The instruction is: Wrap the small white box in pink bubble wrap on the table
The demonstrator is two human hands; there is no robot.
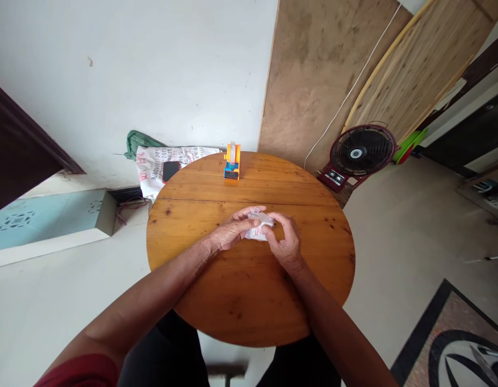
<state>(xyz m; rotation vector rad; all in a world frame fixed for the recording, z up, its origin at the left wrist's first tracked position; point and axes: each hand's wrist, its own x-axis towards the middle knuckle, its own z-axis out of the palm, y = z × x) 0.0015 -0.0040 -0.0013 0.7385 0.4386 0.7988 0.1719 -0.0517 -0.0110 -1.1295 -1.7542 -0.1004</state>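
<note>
A small clear plastic packet (257, 232) with pinkish-red print is held between both hands above the middle of the round wooden table (232, 290). My left hand (236, 228) grips its left side, thumb on top and fingers behind. At its right edge, my right hand (286, 241) pinches the plastic between thumb and forefinger. What lies inside the packet is too small to make out. Farther back on the tabletop stands an orange and blue tape dispenser (232, 161), apart from both hands.
Behind the table's left edge lies a printed white sack (148, 180) with a dark flat object (171, 170) on it. A maroon fan (359, 151) stands on the right. A light-blue cabinet (51, 220) sits at the left, and a white wall is behind.
</note>
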